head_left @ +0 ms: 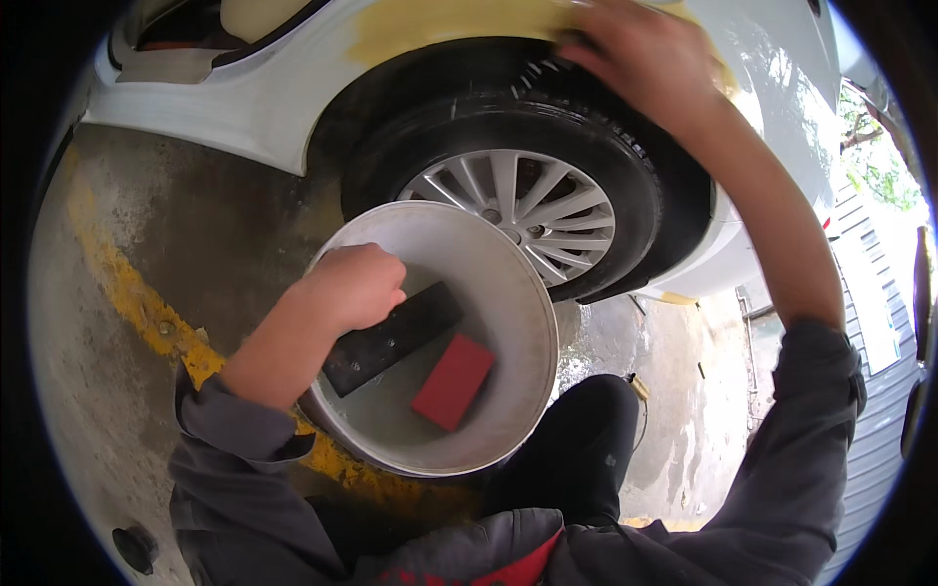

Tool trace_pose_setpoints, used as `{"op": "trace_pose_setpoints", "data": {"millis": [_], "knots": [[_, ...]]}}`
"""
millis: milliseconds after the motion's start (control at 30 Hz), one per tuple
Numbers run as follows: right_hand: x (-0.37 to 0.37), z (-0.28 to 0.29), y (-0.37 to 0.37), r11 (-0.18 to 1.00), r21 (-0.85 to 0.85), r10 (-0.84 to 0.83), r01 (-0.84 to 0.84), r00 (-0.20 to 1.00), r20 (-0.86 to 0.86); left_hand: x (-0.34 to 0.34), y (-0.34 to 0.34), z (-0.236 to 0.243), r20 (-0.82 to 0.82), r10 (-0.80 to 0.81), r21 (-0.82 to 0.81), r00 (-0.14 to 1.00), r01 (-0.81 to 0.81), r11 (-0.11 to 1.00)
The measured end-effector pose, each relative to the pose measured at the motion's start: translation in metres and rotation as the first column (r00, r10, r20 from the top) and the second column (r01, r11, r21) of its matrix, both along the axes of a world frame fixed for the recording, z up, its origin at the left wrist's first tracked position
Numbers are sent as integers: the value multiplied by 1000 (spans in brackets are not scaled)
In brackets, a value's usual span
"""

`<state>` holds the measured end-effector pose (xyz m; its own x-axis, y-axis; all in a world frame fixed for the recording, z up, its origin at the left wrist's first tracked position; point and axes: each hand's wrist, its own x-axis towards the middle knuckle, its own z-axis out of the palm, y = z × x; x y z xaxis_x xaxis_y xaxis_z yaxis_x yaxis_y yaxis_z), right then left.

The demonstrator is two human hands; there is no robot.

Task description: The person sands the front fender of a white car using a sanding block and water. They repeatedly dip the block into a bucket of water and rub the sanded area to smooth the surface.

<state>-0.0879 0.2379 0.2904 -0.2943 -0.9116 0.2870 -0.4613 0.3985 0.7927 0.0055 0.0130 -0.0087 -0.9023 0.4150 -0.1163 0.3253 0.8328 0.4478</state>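
Observation:
My left hand is closed, held over a white bucket; its curled fingers hide whatever they may grip. Inside the bucket, in cloudy water, lie a long black block and a smaller red block. Up at the car's rear wheel arch, my right hand is smeared by motion, its fingers bent over a dark thing against a yellowish patch on the white body panel. Drops of water fly off just below that hand.
A tyre with a silver multi-spoke wheel stands right behind the bucket. A yellow line crosses the wet concrete floor on the left. My knee is to the right of the bucket. Corrugated grey sheeting runs along the far right.

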Motion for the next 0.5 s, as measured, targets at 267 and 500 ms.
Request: {"op": "trace_pose_setpoints", "data": {"millis": [267, 500], "knots": [[-12, -79, -163, 954, 268, -141, 134, 990, 8, -7, 2, 0, 56, -15, -45, 998, 17, 999], [6, -23, -89, 982, 96, -173, 165, 981, 87, 8, -3, 10, 77, -67, -36, 995, 70, 997]]}}
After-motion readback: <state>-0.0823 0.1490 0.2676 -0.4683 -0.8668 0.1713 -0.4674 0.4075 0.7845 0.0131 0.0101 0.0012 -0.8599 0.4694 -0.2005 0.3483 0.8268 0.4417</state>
